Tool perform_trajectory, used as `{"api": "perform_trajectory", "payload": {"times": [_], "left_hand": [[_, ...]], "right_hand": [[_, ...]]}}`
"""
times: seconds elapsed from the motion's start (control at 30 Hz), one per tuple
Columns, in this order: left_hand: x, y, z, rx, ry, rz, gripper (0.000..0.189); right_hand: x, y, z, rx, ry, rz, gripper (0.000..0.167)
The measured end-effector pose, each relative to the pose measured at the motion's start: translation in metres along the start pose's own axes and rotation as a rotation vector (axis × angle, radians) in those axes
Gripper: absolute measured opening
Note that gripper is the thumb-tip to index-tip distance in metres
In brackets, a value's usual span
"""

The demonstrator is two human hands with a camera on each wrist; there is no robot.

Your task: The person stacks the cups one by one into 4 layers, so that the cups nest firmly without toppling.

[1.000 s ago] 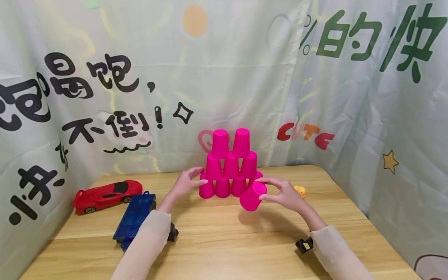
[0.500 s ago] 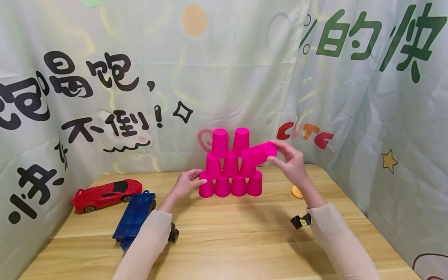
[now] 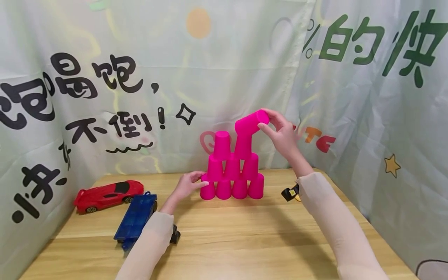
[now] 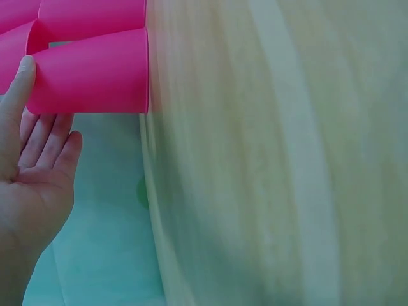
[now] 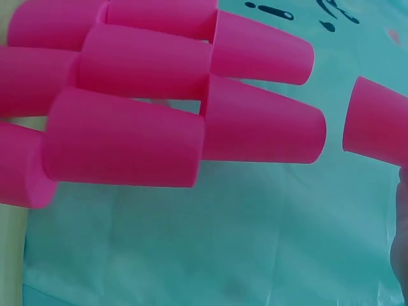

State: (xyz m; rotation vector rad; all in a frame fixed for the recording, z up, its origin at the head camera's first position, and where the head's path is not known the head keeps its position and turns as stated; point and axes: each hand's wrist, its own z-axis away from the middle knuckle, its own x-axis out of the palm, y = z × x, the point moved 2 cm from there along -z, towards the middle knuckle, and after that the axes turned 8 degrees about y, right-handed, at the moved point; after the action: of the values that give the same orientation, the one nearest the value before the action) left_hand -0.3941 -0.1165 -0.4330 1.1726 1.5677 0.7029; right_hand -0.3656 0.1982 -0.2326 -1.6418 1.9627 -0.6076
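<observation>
Pink cups stand upside down in a stepped stack (image 3: 232,166): several in the bottom row, three above, two on top. A further pink cup (image 3: 249,122) is held by its base in my right hand (image 3: 285,138), tilted, mouth toward the left, at the height of the top-right cup's upper end. In the right wrist view this held cup (image 5: 379,124) is apart from the stacked ones. My left hand (image 3: 185,186) is at the bottom-left cup (image 3: 207,191). In the left wrist view its thumb touches that cup (image 4: 92,76), while its fairly straight fingers pass partly behind it.
On the left of the wooden table (image 3: 224,241) lie a red toy car (image 3: 110,195) and a blue toy trailer (image 3: 136,217). A printed cloth (image 3: 238,85) hangs close behind the stack. A small yellow thing (image 3: 298,198) is mostly hidden by the right wrist camera (image 3: 289,192).
My right hand has lifted its cup from in front of the bottom row to top-row height, turning it from near upright to tilted. The left hand stays at the bottom-left cup.
</observation>
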Motion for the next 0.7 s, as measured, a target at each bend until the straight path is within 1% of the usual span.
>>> {"api": "perform_trajectory", "payload": {"times": [0.13,0.4,0.53,0.7], "left_hand": [[0.0,0.001,0.0,0.013,0.0,0.006,0.048],[-0.001,-0.002,0.001,-0.009,-0.002,-0.007,0.05],[-0.002,-0.001,0.001,-0.008,-0.002,-0.008,0.051],[-0.002,0.002,0.001,-0.012,0.002,-0.017,0.048]], "right_hand": [[0.007,0.005,-0.016,0.028,-0.024,0.037,0.045],[0.019,0.012,-0.038,0.036,-0.104,0.179,0.044],[0.023,0.011,-0.044,0.049,-0.149,0.206,0.045],[0.027,0.011,-0.049,0.064,-0.178,0.195,0.044]]}}
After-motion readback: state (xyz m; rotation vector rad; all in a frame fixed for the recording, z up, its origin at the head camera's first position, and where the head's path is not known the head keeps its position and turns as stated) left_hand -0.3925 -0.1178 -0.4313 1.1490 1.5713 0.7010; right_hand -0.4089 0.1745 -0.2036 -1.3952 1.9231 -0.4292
